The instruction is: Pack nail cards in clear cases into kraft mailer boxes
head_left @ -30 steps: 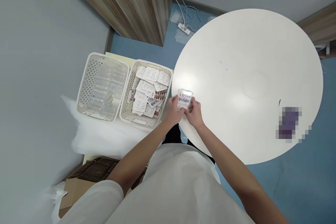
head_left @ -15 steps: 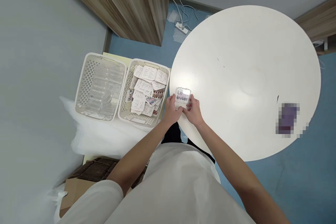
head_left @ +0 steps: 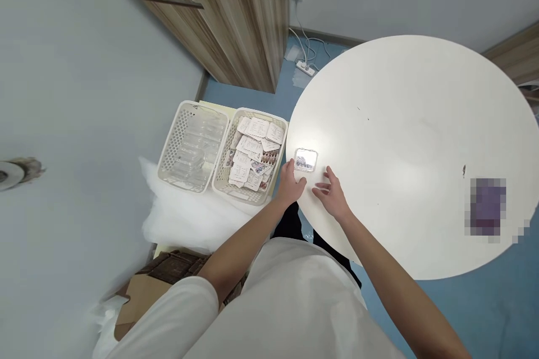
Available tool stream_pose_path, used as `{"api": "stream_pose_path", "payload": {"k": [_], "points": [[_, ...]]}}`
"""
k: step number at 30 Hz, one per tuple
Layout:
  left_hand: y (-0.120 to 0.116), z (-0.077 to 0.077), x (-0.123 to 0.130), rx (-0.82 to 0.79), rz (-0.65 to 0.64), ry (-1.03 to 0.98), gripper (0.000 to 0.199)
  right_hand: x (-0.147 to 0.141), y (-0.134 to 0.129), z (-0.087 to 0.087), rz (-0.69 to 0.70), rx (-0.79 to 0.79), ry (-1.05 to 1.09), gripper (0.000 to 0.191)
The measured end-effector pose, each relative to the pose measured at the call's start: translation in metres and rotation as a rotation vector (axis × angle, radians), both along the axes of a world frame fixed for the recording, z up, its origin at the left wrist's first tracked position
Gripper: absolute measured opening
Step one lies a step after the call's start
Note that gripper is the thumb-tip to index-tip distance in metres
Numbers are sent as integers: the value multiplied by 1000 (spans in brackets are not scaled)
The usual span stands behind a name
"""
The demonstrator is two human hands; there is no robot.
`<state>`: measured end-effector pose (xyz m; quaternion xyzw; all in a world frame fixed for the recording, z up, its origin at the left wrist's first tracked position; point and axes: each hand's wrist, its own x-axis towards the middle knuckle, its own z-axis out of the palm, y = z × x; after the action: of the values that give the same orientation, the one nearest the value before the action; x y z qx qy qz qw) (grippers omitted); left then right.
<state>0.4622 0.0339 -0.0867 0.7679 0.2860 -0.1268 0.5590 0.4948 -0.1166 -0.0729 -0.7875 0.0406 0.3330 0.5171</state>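
A small clear plastic case (head_left: 306,160) lies flat on the white round table (head_left: 404,123), close to its left edge. Dark, glossy oval pieces, which look like press-on nails, show through its lid. My left hand (head_left: 289,185) is at the case's lower left corner, thumb and fingers apart; whether a fingertip touches it I cannot tell. To the right of the case, my right hand (head_left: 334,195) hovers apart from it with spread fingers and nothing in them.
Left of the table stands a white basket (head_left: 242,195) of printed cards, some with nail pictures. Beside it, another basket (head_left: 167,165) holds clear plastic cases. White wrapping (head_left: 181,216) and a cardboard box (head_left: 141,300) are below. A blurred-out purple item (head_left: 487,206) lies at the table's right.
My right hand has come away from the case and moved right, its fingers opening. My left hand stays by the case. The whole view has shifted a little.
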Motion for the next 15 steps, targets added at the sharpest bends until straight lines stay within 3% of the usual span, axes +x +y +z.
{"api": "stream_pose_path", "payload": {"k": [9, 15], "points": [[-8, 8, -6, 10, 39, 57, 75, -16, -46, 22, -55, -18, 26, 72], [-21, 26, -36, -59, 92, 64, 71, -23, -70, 44, -2, 27, 3, 61]]}}
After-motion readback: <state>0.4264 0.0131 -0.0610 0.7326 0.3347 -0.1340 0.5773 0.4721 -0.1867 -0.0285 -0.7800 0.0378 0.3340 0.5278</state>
